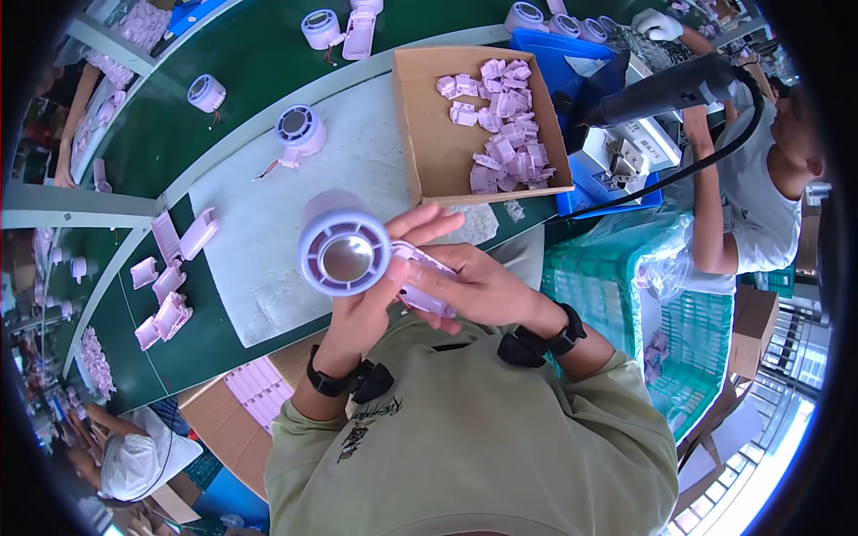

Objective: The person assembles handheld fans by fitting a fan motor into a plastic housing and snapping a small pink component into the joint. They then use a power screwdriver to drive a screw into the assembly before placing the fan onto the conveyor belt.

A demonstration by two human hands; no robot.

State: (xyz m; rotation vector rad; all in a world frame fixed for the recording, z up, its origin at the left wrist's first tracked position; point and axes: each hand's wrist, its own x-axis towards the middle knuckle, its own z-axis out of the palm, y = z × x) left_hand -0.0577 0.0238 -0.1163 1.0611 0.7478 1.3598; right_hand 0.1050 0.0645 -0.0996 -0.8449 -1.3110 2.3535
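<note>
A lilac handheld fan body (344, 255), with a spoked round face and a shiny metallic centre, is gripped in my left hand (365, 313). The thumb and fingers of that hand wrap its lower right side. My right hand (487, 284) pinches the narrow lilac handle piece (427, 268) that joins the fan body, and fingers of both hands overlap there and hide part of it. On the white mat (259, 223) beyond my hands stands another fan body (301, 129) with a short handle stub and a red wire lead.
A cardboard box (413, 134) of small lilac parts sits ahead. Loose lilac shells (170, 281) lie at left. More fan bodies (206, 93) stand on the green belt. At right are a black-handled tool (666, 92), its cable, a green crate (590, 295) and a co-worker (760, 188).
</note>
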